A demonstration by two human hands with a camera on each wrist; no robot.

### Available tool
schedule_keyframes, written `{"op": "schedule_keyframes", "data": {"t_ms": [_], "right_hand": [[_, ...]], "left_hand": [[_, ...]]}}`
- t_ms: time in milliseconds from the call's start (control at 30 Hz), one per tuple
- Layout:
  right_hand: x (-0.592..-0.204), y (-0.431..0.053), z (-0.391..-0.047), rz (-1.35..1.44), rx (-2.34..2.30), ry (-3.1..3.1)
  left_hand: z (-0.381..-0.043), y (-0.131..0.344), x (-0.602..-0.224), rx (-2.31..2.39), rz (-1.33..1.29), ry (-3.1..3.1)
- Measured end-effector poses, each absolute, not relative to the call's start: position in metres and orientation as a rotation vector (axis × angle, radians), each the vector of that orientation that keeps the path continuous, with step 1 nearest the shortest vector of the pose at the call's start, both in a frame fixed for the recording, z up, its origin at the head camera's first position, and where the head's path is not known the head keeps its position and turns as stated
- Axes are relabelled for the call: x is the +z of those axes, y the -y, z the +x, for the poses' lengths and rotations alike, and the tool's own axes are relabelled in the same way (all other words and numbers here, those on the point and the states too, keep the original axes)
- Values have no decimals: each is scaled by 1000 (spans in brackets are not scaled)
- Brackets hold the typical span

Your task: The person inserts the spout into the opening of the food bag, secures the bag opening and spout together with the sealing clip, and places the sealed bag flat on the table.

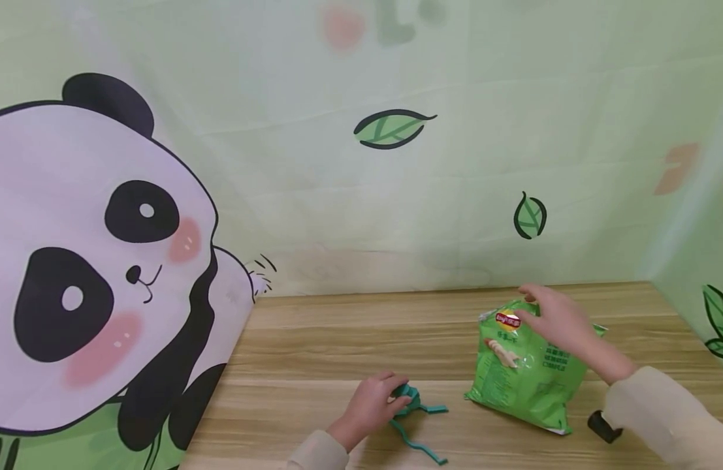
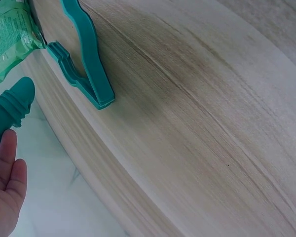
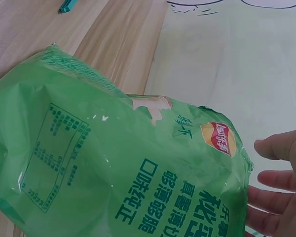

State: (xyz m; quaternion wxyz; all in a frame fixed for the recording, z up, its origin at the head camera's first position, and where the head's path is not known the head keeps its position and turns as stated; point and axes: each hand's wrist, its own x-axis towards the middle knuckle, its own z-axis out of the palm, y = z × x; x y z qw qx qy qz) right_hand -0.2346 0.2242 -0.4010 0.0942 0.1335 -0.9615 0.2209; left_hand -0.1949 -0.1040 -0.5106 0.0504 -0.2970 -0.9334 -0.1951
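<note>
My left hand (image 1: 373,403) grips a teal bag clip (image 1: 406,398) with a pour spout, low over the table. Two thin arms of the clip spread apart to the right. In the left wrist view, fingers (image 2: 10,165) curl against the ridged teal spout (image 2: 12,106). A green chip bag (image 1: 522,369) stands upright, leaning slightly, to the right of the clip. At its top edge is my right hand (image 1: 558,320), fingers reaching over the rim. The right wrist view shows the thumb (image 3: 276,145) apart from the bag and the other fingers beside its top edge.
A small black cylindrical object (image 1: 604,426) lies on the wooden table (image 1: 314,339) next to the right sleeve. Behind the table hangs a pale green backdrop (image 1: 314,196) printed with leaves and a large panda (image 1: 102,261) at left.
</note>
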Motion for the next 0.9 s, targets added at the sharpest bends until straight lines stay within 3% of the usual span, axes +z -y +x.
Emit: {"op": "schedule_keyframes", "data": {"t_ms": [900], "right_hand": [[-408,-222,-225,552,670,2792]], "left_hand": [[-197,99,-503,-698,-908,2862]]}}
